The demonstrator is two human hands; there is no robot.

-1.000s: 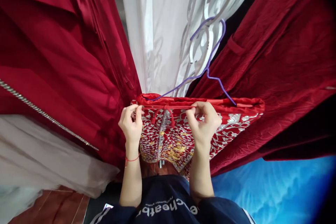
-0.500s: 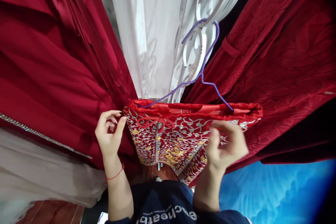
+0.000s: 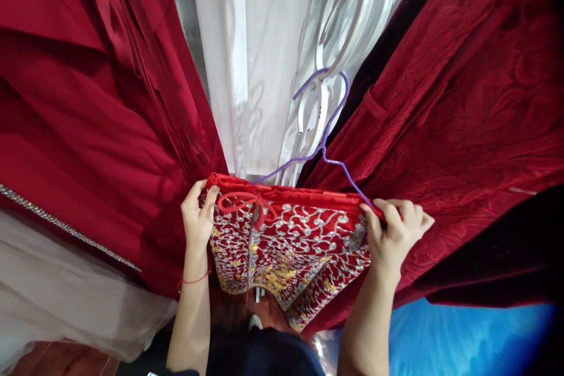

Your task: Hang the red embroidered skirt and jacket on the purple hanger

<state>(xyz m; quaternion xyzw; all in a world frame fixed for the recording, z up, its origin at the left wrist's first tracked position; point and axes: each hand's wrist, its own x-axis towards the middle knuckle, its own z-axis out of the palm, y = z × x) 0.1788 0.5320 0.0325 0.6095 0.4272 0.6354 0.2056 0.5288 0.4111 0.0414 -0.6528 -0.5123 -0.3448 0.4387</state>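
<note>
Left grip (image 3: 197,216), right grip (image 3: 393,230) pinching red waistband (image 3: 304,196)

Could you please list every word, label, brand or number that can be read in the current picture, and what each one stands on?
None can be read.
Skirt: embroidered pattern, no lettering visible.
Small white pieces by its lower edge: too small to tell whether they carry text.
Dark clothing at the bottom: no print shows.
</note>
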